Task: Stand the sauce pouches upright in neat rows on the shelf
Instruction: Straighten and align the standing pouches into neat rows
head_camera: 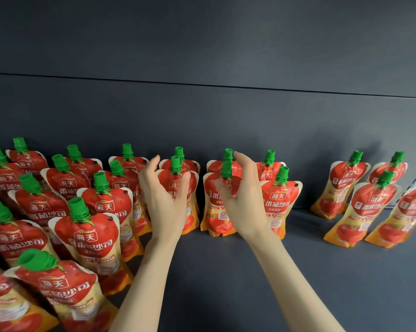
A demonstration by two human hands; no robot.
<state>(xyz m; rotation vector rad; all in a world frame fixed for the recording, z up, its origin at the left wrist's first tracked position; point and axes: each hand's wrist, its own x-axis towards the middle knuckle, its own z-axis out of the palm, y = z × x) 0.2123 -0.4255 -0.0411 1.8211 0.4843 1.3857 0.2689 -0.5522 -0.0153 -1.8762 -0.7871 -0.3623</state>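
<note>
Dark grey shelf (226,271) under a matching back wall (202,116) carries the whole stock, and the work sits at its middle. The left-hand pouch (192,212) and the right-hand pouch (216,216) stand side by side near the wall, each just in front of another one. The left hand (165,200) curls round its pouch at the shoulders, thumb across the front. The right hand (244,200) pinches its pouch just under the green cap, fingers arched over the top.

To do this well, I'd press each base flat to the shelf, square the label to the front and line the cap up with the one behind. Then let go slowly — these soft packs would probably sag if released while tilted. At nine o'clock the full rows (94,231) set the spacing to copy. At three o'clock, past a bare gap, the leaning pouches (360,212) look like the next job — they appear to tip rightward.
</note>
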